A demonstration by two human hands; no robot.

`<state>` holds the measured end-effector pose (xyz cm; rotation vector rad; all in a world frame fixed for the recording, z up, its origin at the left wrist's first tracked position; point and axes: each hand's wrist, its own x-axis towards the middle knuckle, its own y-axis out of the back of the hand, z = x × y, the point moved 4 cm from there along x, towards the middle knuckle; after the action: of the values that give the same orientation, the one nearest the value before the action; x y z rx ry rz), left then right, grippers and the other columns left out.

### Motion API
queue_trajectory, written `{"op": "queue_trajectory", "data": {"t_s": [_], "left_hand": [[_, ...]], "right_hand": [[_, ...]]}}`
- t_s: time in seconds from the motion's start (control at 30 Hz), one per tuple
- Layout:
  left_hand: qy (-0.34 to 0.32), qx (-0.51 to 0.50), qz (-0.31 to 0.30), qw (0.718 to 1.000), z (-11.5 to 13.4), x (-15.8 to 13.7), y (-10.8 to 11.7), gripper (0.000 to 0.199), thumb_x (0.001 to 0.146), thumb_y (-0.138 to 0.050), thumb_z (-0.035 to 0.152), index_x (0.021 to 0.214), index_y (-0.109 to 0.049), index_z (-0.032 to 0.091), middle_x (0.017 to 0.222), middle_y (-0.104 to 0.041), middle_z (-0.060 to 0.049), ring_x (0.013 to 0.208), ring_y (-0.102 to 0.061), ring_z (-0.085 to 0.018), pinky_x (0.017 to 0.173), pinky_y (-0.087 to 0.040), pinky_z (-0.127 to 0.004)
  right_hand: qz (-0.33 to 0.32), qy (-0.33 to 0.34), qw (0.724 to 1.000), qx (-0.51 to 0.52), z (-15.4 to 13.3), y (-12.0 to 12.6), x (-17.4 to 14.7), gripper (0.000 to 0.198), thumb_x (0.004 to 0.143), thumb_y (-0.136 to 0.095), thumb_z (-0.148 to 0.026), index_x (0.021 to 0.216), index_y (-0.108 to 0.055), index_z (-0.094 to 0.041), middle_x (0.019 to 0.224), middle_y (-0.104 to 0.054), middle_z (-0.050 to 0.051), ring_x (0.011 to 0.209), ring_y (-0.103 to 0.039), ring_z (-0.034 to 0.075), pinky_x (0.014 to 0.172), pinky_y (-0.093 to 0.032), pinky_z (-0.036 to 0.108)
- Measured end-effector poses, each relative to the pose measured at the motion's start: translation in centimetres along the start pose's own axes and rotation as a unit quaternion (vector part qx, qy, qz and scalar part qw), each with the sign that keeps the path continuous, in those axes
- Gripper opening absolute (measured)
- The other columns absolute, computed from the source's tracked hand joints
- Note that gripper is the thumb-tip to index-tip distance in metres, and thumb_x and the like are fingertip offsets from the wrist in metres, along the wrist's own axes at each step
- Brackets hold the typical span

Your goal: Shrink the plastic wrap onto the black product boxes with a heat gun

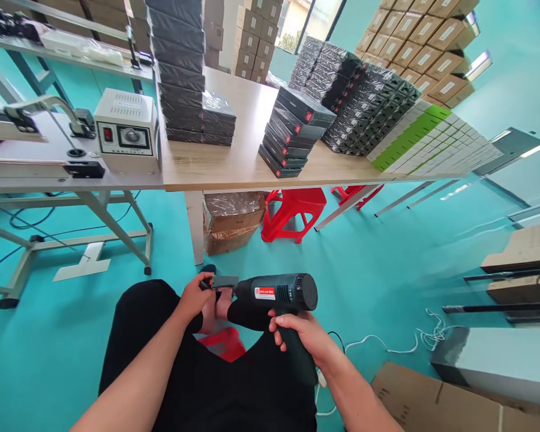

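My right hand is wrapped round the handle of a black heat gun, which has a red and white label on its barrel. The gun points left, towards my left hand. Between the fingers of that hand is a small, dark grey, flat box, seen nearly edge-on just beside the gun's nozzle. Its far side is hidden, and whether nozzle and box touch I cannot tell. Both hands are above my lap, short of the wooden table.
On the table stand a short stack of black boxes, a tall stack and wrapped blocks of boxes. A sealing machine is at the left. Below are a carton and a red stool. A white cable crosses the floor.
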<state>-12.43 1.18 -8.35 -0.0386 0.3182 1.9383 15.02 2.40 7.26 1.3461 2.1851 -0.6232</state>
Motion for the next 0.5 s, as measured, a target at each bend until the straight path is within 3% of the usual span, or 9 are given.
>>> {"op": "queue_trajectory", "data": {"t_s": [0.13, 0.33, 0.5], "left_hand": [[0.008, -0.015, -0.004, 1.000, -0.3, 0.3, -0.5, 0.046, 0.057, -0.055, 0.016, 0.101, -0.067, 0.019, 0.097, -0.067, -0.004, 0.089, -0.060, -0.024, 0.081, -0.047, -0.035], [0.009, -0.014, -0.017, 1.000, -0.6, 0.2, -0.4, 0.046, 0.058, -0.055, 0.017, 0.104, -0.065, 0.019, 0.099, -0.066, -0.004, 0.088, -0.059, -0.022, 0.080, -0.046, -0.034], [0.075, -0.184, -0.009, 0.980, -1.5, 0.2, -0.5, 0.038, 0.055, -0.054, 0.015, 0.092, -0.062, 0.019, 0.083, -0.066, -0.001, 0.078, -0.061, -0.020, 0.072, -0.049, -0.031]], "right_hand": [[0.058, 0.021, 0.998, 0.023, 0.1, 0.2, -0.3, 0.029, 0.069, -0.067, -0.031, 0.092, -0.065, -0.012, 0.072, -0.067, 0.004, 0.054, -0.059, 0.014, 0.048, -0.048, 0.026], [0.053, 0.017, 0.998, 0.032, 0.6, 0.5, 0.4, 0.030, 0.070, -0.068, -0.030, 0.093, -0.065, -0.012, 0.073, -0.068, 0.005, 0.055, -0.060, 0.014, 0.048, -0.048, 0.026], [0.017, 0.018, 0.998, 0.054, -0.2, 1.4, -0.1, 0.028, 0.073, -0.064, -0.030, 0.095, -0.065, -0.012, 0.076, -0.068, 0.006, 0.057, -0.060, 0.015, 0.048, -0.048, 0.025]]}}
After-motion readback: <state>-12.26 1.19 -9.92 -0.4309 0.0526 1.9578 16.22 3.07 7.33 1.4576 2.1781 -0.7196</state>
